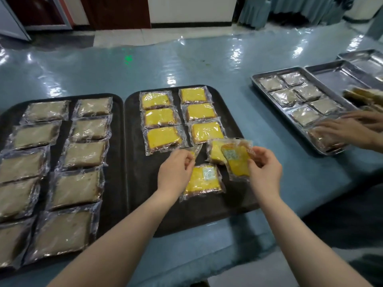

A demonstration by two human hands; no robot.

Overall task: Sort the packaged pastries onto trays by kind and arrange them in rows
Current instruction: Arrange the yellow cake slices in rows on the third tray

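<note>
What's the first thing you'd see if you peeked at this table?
The bright yellow cakes in clear wrappers jump out first, lined up in two rows on the middle black tray. The right hand holds one more yellow packet over that tray, and the left hand pinches another wrapper's edge. On the left black tray lie pale brown cakes in two rows.

Both hands reach forward — left (176, 170) pinching, right (265, 168) gripping with curled fingers

Yellow pastries (160, 117) rowed on dark tray (134, 162)
</note>
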